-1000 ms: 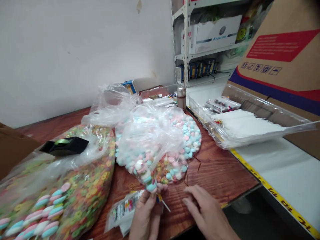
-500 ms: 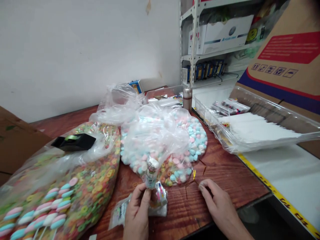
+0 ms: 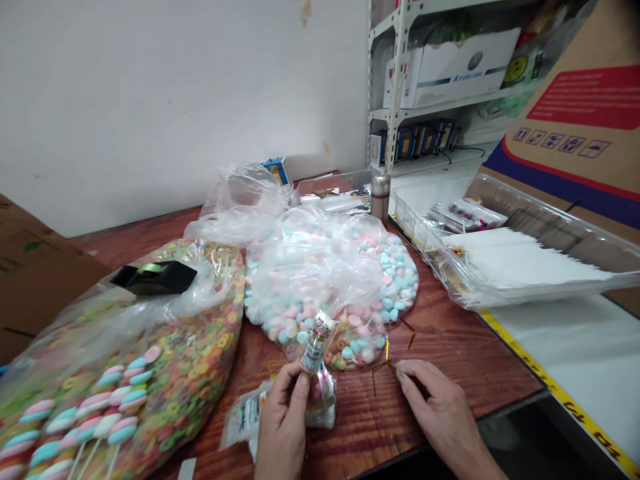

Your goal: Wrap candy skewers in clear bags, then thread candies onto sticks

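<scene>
My left hand [image 3: 289,420] pinches the lower end of a small wrapped candy tube [image 3: 319,341] between thumb and fingers. The tube leans to the right, with printed clear wrap around it. Below it on the wooden table lie small printed plastic packets [image 3: 245,417], partly covered by that hand. On the right, the thumb and forefinger of my right hand [image 3: 440,403] close at the end of a gold twist tie [image 3: 387,353]. Other thin ties [image 3: 410,333] lie close by. Marshmallow skewers on white sticks [image 3: 107,417] rest on the bag at the left.
A clear bag of pastel marshmallows [image 3: 400,287] and a bag of ring-shaped candy [image 3: 210,347] spread over the table. A black tape dispenser [image 3: 155,277] sits on the latter. At right are a clear tray [image 3: 465,300] of white paper, a metal bottle [image 3: 379,198] and a cardboard box [image 3: 575,153].
The candy tube has tilted to the right in my left hand. My right fingertips have shifted slightly left onto the gold twist tie. The whole view has moved a little.
</scene>
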`<state>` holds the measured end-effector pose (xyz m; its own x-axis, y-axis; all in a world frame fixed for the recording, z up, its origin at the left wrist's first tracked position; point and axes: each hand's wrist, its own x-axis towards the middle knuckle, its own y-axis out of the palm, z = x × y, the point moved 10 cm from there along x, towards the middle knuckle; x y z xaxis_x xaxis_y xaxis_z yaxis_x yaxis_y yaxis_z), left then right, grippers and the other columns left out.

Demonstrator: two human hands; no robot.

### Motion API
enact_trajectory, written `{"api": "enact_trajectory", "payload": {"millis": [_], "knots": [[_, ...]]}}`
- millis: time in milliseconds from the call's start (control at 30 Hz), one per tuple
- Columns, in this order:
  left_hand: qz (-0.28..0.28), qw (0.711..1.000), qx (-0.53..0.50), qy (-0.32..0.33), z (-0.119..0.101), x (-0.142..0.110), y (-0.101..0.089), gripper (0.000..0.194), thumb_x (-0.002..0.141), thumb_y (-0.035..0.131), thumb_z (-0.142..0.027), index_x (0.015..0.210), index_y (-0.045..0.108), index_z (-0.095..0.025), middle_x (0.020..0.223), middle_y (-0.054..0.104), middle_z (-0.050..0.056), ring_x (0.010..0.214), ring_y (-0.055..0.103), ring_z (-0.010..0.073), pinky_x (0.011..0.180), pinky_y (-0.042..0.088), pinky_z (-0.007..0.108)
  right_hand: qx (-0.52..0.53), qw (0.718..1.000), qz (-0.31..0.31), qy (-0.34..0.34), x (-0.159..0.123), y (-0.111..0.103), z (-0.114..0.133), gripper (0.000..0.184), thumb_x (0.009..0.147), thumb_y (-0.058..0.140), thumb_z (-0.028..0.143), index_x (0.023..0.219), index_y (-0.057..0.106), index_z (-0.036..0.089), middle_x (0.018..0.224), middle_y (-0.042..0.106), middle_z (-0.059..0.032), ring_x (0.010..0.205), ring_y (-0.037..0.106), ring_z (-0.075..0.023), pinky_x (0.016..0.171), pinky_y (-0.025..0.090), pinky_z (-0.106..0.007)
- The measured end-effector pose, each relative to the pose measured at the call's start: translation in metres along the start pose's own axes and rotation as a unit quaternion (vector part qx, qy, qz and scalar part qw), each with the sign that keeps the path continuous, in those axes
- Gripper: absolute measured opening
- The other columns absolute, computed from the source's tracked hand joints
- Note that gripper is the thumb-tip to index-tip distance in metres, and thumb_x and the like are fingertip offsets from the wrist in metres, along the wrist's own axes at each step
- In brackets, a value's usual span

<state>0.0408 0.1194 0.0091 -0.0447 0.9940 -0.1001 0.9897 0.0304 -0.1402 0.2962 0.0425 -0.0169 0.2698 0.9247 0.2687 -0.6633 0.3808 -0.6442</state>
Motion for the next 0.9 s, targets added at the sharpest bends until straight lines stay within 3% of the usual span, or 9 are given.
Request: {"api": "enact_trajectory", "payload": {"millis": [133, 367, 500, 633, 733, 800, 833, 900], "knots": [[0.017, 1.0, -0.019, -0.003, 0.002, -0.001, 0.005, 0.031, 0.078, 0.069, -0.05, 0.082, 0.066, -0.019, 0.065, 0.061, -0.001, 0.063, 0.053, 0.016, 0.061, 0.041, 0.023, -0.058, 0.998, -0.013, -0.029, -0.001, -0.002, 0.0, 0.021, 0.095, 0.045, 0.022, 0.094, 0.066, 0.022, 0.096, 0.072, -0.0067, 0.092, 0.066, -0.0219, 0.085, 0.046, -0.036], [0.026, 0.999, -0.026, -0.007, 0.005, 0.0, 0.009, 0.03, 0.078, 0.068, -0.049, 0.084, 0.066, -0.02, 0.063, 0.061, -0.002, 0.062, 0.053, 0.016, 0.062, 0.041, 0.023, -0.119, 0.993, 0.005, -0.003, -0.006, 0.0, -0.007, 0.016, 0.094, 0.048, 0.025, 0.1, 0.063, 0.022, 0.099, 0.069, -0.0072, 0.091, 0.063, -0.0242, 0.081, 0.044, -0.037], [0.026, 0.999, -0.023, -0.009, 0.011, 0.001, 0.009, 0.031, 0.078, 0.068, -0.05, 0.085, 0.064, -0.02, 0.062, 0.06, -0.002, 0.061, 0.052, 0.0159, 0.059, 0.041, 0.023, -0.189, 0.981, 0.032, 0.005, -0.005, 0.013, -0.008, 0.016, 0.093, 0.047, 0.024, 0.084, 0.061, 0.024, 0.085, 0.065, -0.0062, 0.083, 0.06, -0.0271, 0.074, 0.042, -0.04], [0.016, 1.0, 0.018, -0.006, 0.009, 0.0, 0.005, 0.032, 0.078, 0.067, -0.051, 0.084, 0.066, -0.02, 0.062, 0.061, 0.0, 0.059, 0.053, 0.0171, 0.056, 0.04, 0.024, -0.189, 0.982, 0.001, 0.022, -0.003, 0.006, -0.015, 0.026, 0.095, 0.038, 0.024, 0.075, 0.054, 0.023, 0.075, 0.063, -0.0062, 0.071, 0.061, -0.0268, 0.067, 0.042, -0.039], [0.002, 0.995, 0.088, 0.041, -0.007, -0.003, 0.004, 0.025, 0.081, 0.065, -0.044, 0.082, 0.071, -0.02, 0.069, 0.067, 0.003, 0.066, 0.058, 0.0202, 0.062, 0.044, 0.026, -0.112, 0.992, -0.041, 0.031, -0.008, -0.012, -0.006, 0.022, 0.098, 0.037, 0.031, 0.09, 0.056, 0.022, 0.081, 0.067, -0.0064, 0.071, 0.065, -0.0224, 0.065, 0.046, -0.033], [0.007, 0.984, 0.134, 0.121, -0.025, -0.008, 0.011, 0.017, 0.084, 0.062, -0.035, 0.082, 0.073, -0.021, 0.079, 0.07, 0.005, 0.076, 0.062, 0.0232, 0.07, 0.048, 0.029, 0.025, 0.997, -0.057, 0.042, -0.013, -0.019, 0.012, 0.02, 0.096, 0.044, 0.038, 0.096, 0.058, 0.024, 0.087, 0.069, -0.0055, 0.077, 0.067, -0.0207, 0.07, 0.048, -0.03], [0.016, 0.974, 0.157, 0.165, -0.033, -0.012, 0.018, 0.016, 0.086, 0.059, -0.03, 0.083, 0.073, -0.022, 0.082, 0.07, 0.006, 0.079, 0.063, 0.0238, 0.073, 0.048, 0.031, 0.088, 0.992, -0.054, 0.075, -0.015, -0.017, 0.018, 0.021, 0.096, 0.046, 0.041, 0.094, 0.06, 0.025, 0.085, 0.068, -0.0047, 0.076, 0.066, -0.0202, 0.07, 0.047, -0.029], [0.038, 0.948, 0.209, 0.237, -0.041, -0.021, 0.032, 0.019, 0.088, 0.053, -0.021, 0.087, 0.072, -0.022, 0.084, 0.069, 0.007, 0.08, 0.064, 0.0229, 0.073, 0.049, 0.031, 0.228, 0.966, 0.002, 0.123, -0.018, 0.006, 0.038, 0.027, 0.093, 0.049, 0.049, 0.086, 0.062, 0.025, 0.074, 0.063, -0.003, 0.063, 0.059, -0.0174, 0.057, 0.044, -0.026]]}}
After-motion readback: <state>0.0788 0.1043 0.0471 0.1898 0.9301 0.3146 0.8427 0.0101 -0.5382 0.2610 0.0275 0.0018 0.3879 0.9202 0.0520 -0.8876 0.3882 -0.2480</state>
